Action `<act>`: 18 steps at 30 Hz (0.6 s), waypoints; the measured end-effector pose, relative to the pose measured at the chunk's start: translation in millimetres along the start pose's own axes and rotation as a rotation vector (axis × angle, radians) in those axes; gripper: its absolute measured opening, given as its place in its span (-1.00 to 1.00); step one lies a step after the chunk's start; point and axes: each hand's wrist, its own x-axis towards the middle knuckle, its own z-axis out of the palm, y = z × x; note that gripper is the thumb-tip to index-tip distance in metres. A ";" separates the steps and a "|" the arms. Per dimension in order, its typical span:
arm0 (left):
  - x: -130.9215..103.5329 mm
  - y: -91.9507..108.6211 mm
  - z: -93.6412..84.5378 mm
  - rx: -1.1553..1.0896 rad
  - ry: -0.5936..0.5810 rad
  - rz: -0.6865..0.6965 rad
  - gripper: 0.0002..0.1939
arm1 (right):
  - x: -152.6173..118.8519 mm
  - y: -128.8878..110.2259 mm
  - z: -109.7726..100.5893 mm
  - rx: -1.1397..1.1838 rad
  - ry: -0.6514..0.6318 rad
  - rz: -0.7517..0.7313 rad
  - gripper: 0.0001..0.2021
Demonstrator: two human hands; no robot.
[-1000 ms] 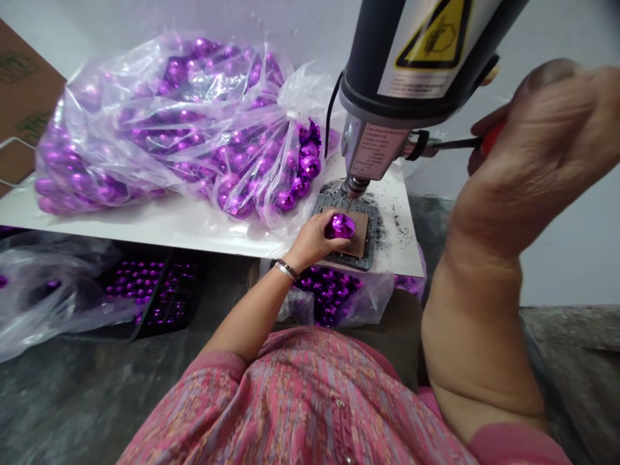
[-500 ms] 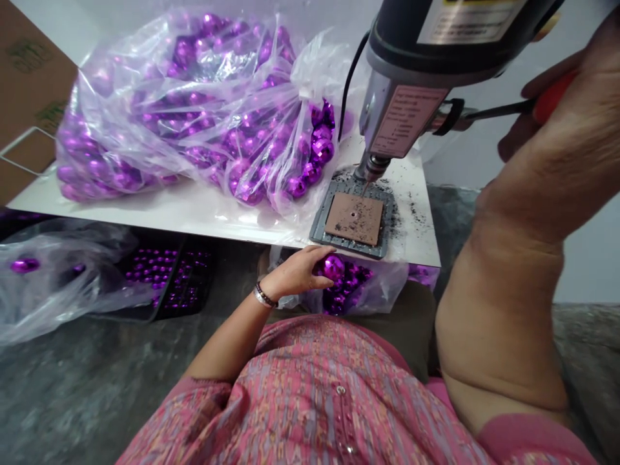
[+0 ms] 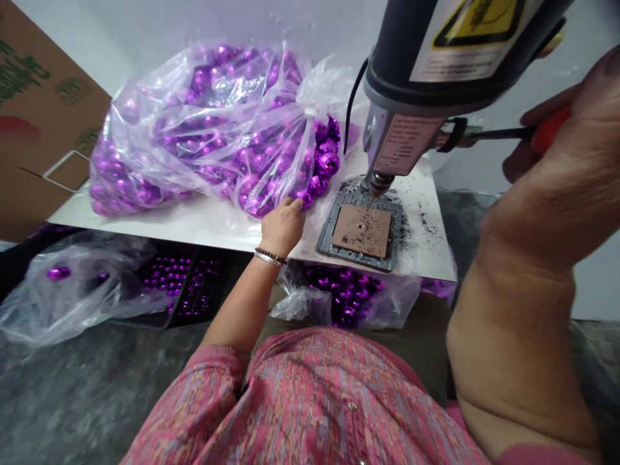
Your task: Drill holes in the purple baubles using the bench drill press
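At the mouth of the large clear bag (image 3: 203,148), my left hand (image 3: 283,226) has its fingers curled over a purple mirrored bauble (image 3: 305,197); the palm side is hidden. My right hand (image 3: 576,123) grips the red knob (image 3: 551,131) on the feed lever of a bench drill press (image 3: 411,116). Below the chuck, the thin drill bit (image 3: 372,202) stands just over a brown square pad (image 3: 361,230) with a small hole in it. That pad rests on the grey drill base (image 3: 327,239).
Dark shavings (image 3: 421,216) are scattered around the base on the white table (image 3: 213,226). A lower bag of purple baubles (image 3: 346,294) sits at my lap. Black trays (image 3: 181,278) and a cardboard box (image 3: 53,123) are at left. A cable hangs beside the drill.
My left hand has left the lower bag, where it held a purple bauble, and moved up to the large bag's mouth. My right hand stays on the knob. The view has shifted slightly.
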 end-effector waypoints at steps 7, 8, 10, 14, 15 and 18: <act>-20.4 -24.0 1.8 0.164 -0.013 -0.113 -0.64 | -3.3 3.3 -1.6 -0.103 0.067 0.021 -0.52; -22.2 -25.7 4.1 0.151 -0.002 -0.142 -0.62 | -3.1 4.1 -1.4 -0.116 0.085 0.038 -0.52; -21.1 -26.7 7.6 0.128 0.000 -0.214 -0.57 | -2.6 5.9 -0.8 -0.129 0.098 0.053 -0.52; -7.3 -26.3 9.0 0.109 -0.022 -0.303 -0.57 | -3.2 8.3 -0.8 -0.103 0.057 -0.053 -0.40; -3.7 -27.3 9.0 0.106 -0.029 -0.308 -0.56 | -3.7 8.2 -1.2 -0.099 0.036 -0.086 -0.34; 3.5 -35.0 11.6 0.112 -0.041 -0.348 -0.37 | -4.9 6.8 -2.7 -0.097 0.015 -0.097 -0.22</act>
